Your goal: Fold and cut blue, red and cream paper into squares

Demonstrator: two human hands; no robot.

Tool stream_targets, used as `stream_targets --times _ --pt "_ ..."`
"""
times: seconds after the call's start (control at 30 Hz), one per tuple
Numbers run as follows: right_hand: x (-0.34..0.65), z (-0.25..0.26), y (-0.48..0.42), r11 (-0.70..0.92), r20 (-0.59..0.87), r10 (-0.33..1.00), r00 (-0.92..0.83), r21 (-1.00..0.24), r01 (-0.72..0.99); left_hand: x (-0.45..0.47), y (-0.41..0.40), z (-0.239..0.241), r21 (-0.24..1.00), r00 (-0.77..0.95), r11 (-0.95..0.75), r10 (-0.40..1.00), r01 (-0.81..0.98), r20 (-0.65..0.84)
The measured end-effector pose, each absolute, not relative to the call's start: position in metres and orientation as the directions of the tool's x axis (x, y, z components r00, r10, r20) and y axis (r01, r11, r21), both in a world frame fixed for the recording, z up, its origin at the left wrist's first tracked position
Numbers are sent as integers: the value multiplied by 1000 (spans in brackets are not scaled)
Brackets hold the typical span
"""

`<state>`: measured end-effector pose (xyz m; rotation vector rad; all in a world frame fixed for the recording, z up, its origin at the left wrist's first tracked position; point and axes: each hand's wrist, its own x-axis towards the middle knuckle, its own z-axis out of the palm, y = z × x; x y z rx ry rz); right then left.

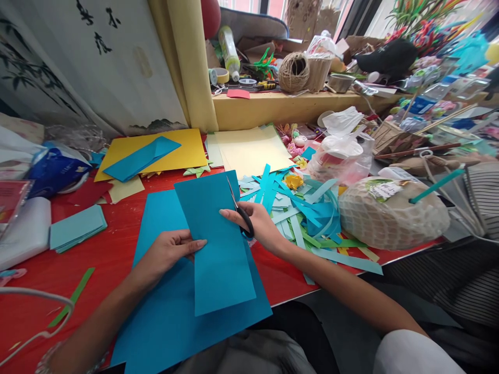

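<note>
My left hand [171, 252] pinches the left edge of a blue sheet of paper [220, 265], thumb on its front face. The sheet is held up, tilted, above a larger blue sheet [163, 311] that lies on the red table and over its front edge. In my right hand [259, 223] is a pair of scissors [245, 221] with dark handles. Their narrow blades point up and away, lying along the upper right edge of the held sheet. Whether the blades are parted cannot be made out.
Cut paper strips [300, 208] pile up right of my hands. Beyond them sit a netted coconut with a straw [393, 218] and crowded clutter. Yellow paper [191, 150] and cream sheets [253, 148] lie at the back, a light blue paper stack [78, 226] at the left.
</note>
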<state>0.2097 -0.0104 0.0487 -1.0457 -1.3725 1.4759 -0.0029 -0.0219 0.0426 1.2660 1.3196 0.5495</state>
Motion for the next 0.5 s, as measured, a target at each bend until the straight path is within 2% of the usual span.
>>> stream_targets --times 0.2,0.5 --pt "210 49 -10 -51 -16 947 -322 -994 -100 0 -22 44 888 287 304 867 344 -408" --pt "212 52 -12 -23 9 954 -300 -994 -104 -1 -24 45 880 316 312 846 359 -429"
